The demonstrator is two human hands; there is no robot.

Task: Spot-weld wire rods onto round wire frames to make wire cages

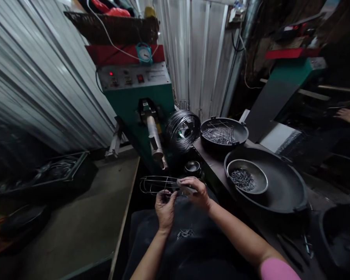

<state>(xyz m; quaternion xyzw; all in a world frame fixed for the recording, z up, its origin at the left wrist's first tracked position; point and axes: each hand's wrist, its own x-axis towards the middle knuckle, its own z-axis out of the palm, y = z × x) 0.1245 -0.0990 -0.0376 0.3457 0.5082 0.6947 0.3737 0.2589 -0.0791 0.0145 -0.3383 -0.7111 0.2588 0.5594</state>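
Observation:
Above my lap, my left hand (165, 210) pinches the lower edge of a round wire frame (154, 178) made of thin metal rods. My right hand (196, 191) is closed at the frame's right end, with its fingers bent; a pale flat part shows by its fingertips, too dim to name. A small heap of short metal pins (185, 232) lies on the dark cloth (151, 233) over my lap. Just beyond the frame is the arm of a green machine (155, 144).
A wire coil (183, 130) hangs right of the machine. On the bench stand a black pan (242, 134) with wire parts and a large black pan (288, 186) holding a metal bowl (262, 177) of pins. At far right, another person's hand (348, 115) shows. A bin (84, 159) stands left.

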